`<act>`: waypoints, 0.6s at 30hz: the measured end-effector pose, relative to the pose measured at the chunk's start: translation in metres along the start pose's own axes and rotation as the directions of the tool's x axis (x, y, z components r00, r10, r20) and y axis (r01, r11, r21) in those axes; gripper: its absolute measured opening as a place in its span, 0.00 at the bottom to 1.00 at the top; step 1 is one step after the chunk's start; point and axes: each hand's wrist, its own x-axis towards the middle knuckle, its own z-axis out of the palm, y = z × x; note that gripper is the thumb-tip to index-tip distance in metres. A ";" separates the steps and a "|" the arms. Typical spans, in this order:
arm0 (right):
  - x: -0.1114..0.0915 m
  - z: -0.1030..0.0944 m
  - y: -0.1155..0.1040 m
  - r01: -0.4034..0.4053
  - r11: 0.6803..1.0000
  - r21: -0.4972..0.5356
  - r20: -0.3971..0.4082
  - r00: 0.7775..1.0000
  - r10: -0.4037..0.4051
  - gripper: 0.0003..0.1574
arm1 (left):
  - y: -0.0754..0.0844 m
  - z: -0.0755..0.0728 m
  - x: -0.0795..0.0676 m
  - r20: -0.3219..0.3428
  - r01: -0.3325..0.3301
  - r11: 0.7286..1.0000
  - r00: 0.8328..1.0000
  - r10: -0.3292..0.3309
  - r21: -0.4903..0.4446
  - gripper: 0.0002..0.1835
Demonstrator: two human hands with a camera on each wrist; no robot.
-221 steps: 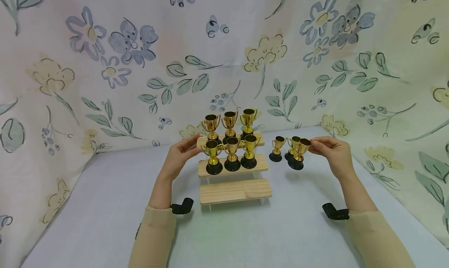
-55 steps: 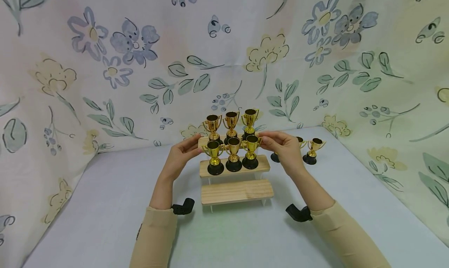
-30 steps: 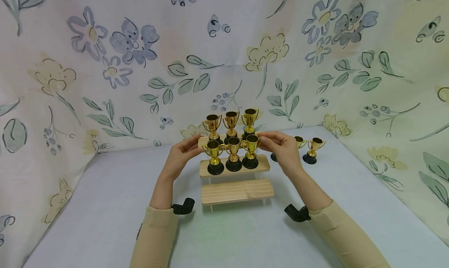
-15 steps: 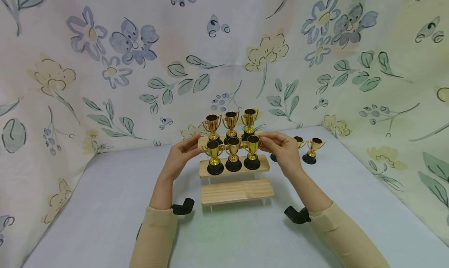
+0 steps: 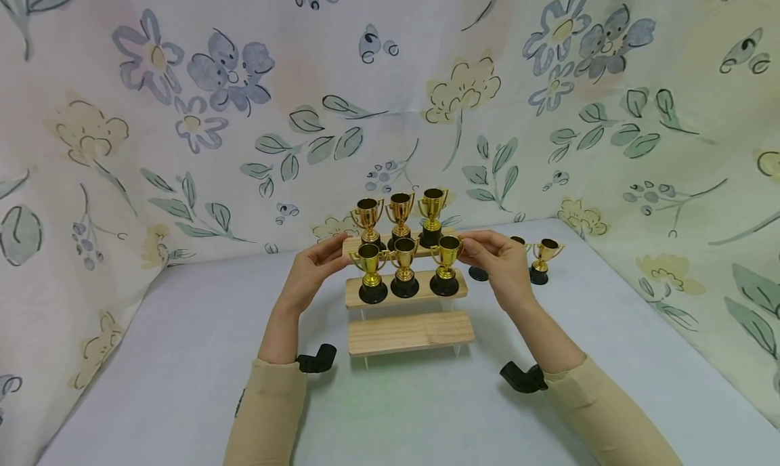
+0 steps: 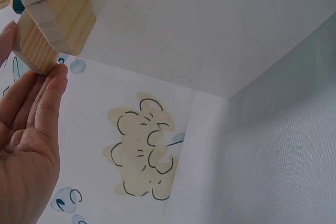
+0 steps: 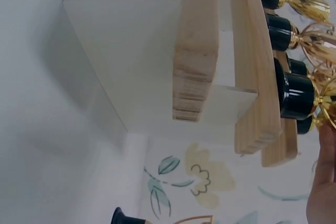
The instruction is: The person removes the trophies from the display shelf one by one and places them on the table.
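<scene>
My left hand point(image 5: 307, 276) pinches the left end of the top board of a three-tier wooden display stand point(image 5: 411, 334). In the left wrist view its thumb and fingers lie on either side of that board point(image 6: 34, 45). My right hand point(image 5: 502, 266) pinches the right handle of a small gold trophy point(image 5: 447, 252) at the right end of the middle board. Its black base point(image 7: 299, 95) is at that board in the right wrist view. Two more trophies point(image 5: 404, 269) stand left of it, and three point(image 5: 399, 215) line the top board. The bottom board bears nothing.
Right of the stand, behind my right hand, are a few more trophies point(image 5: 544, 259), partly hidden. A pale cloth covers the table point(image 5: 183, 357). Floral fabric point(image 5: 390, 80) hangs behind and at both sides. Clear supports carry the boards.
Over several seconds, my right hand has let go of a trophy on the table and gone left to the stand. Its present trophy has just shifted right along the middle board. My left hand stays put.
</scene>
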 end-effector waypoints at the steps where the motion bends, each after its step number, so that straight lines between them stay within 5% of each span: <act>1: 0.000 -0.001 0.000 0.003 1.000 -0.002 0.002 1.000 -0.003 0.07 | 0.000 0.000 0.000 0.000 -0.001 1.000 1.000 0.001 -0.001 0.34; 18: -0.002 -0.024 -0.002 0.028 0.998 0.049 -0.056 0.998 -0.025 0.07 | 0.001 0.000 0.000 -0.003 0.006 1.000 1.000 -0.006 0.009 0.34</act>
